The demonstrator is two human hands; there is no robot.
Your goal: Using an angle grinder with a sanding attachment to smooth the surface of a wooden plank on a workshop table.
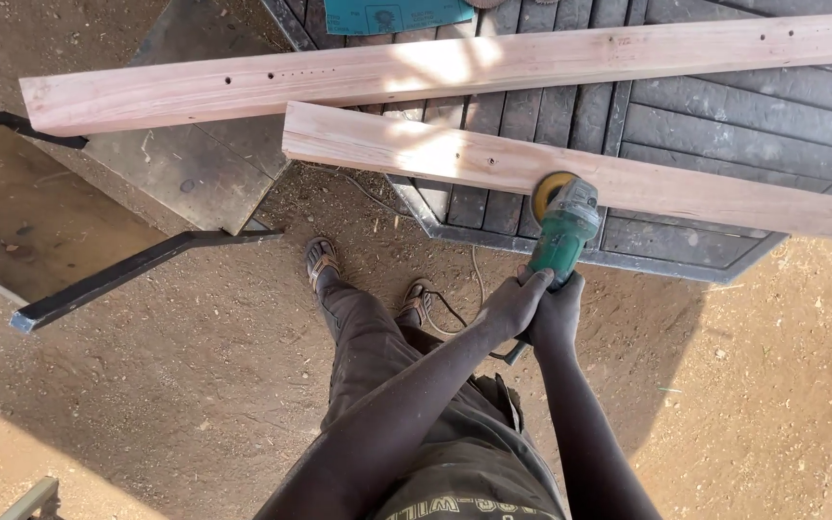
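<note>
My angle grinder [562, 229] has a green body, grey toward its head, and carries a yellow-orange sanding disc [549, 193]. The near plank [570, 173] that the disc meets is pale pinkish wood with faint grain streaks and a bright patch of sunlight; just beyond it the far plank [435, 72] shows the same pink tone, dotted with small dark holes. Under both lies a dark grey slatted panel [724, 125], its strips running in straight and angled bands. Beyond the far plank sits a teal sheet [392, 14]. My trousers [377, 366] are dark brown, and the dirt ground [782, 385] is reddish-tan.
</note>
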